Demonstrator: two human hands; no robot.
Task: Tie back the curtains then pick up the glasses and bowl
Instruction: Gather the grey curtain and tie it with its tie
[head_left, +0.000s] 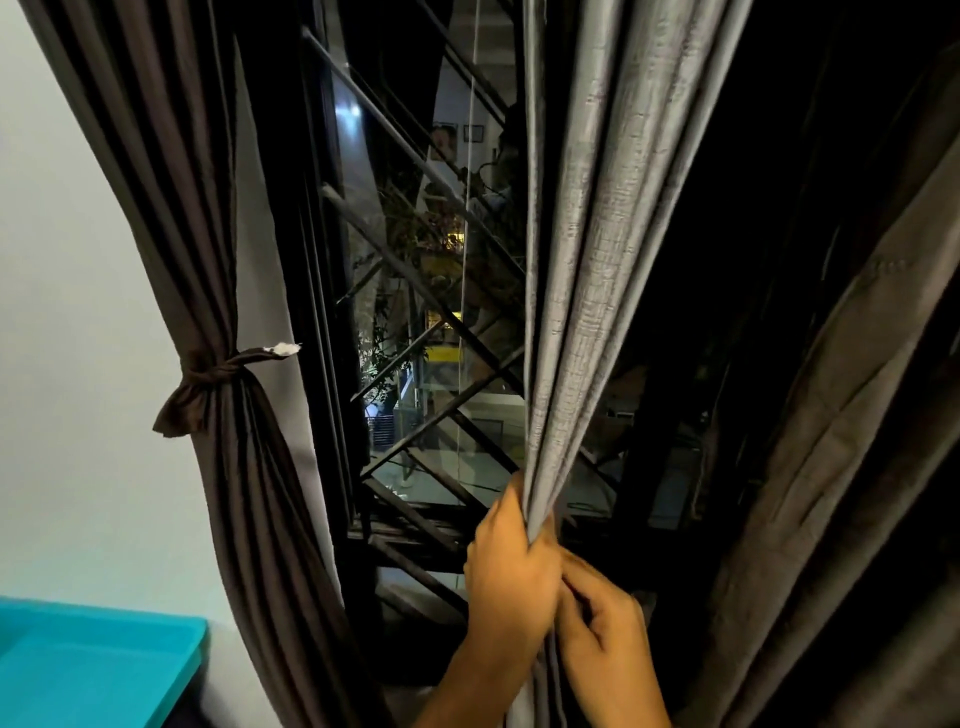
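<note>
The left curtain (218, 260), dark brown, hangs gathered against the white wall, bound at mid height by a knotted brown tie-back (208, 376). The right curtain (587, 260) shows its grey lining in bunched folds at the centre. My left hand (511, 582) grips those folds from the left at the bottom centre. My right hand (605, 634) sits just below and to the right, its fingers curled around the same bunch. No glasses or bowl are in view.
Behind the curtains is a dark window with a diagonal metal grille (415, 291); a thin cord (467, 208) hangs in front of it. A turquoise surface (98, 670) juts in at the bottom left. More brown curtain fabric (841, 467) fills the right side.
</note>
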